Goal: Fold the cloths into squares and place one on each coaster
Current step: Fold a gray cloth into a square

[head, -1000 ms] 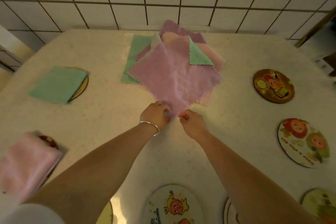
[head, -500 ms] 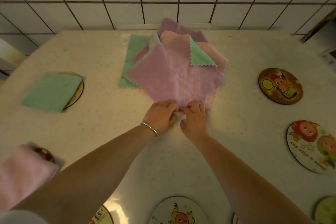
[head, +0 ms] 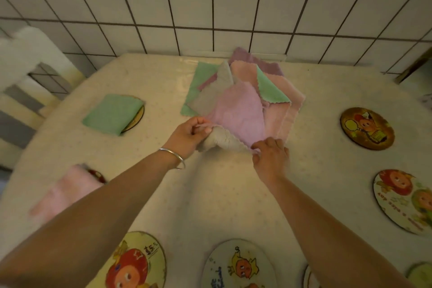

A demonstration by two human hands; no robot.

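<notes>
A loose pile of pink, green and purple cloths [head: 278, 91] lies at the back of the table. The top pink cloth [head: 240, 114] is partly lifted, its pale underside [head: 224, 139] turned up at the near edge. My left hand [head: 189, 135] pinches that cloth's left corner, and my right hand [head: 271, 154] pinches its right corner. A folded green cloth [head: 112, 112] lies on a coaster [head: 138, 117] at the left. A folded pink cloth [head: 67, 189] covers another coaster [head: 98, 175] nearer me on the left.
Bare cartoon coasters lie at the right [head: 367, 127], the far right [head: 404, 201], the near left [head: 135, 262] and the near middle [head: 238, 264]. A tiled wall [head: 210, 7] backs the table. A white chair back [head: 28, 54] stands at the left.
Both hands have moved apart along the pink cloth's near edge and raised it, so its pale underside shows. The camera has tilted up toward the wall.
</notes>
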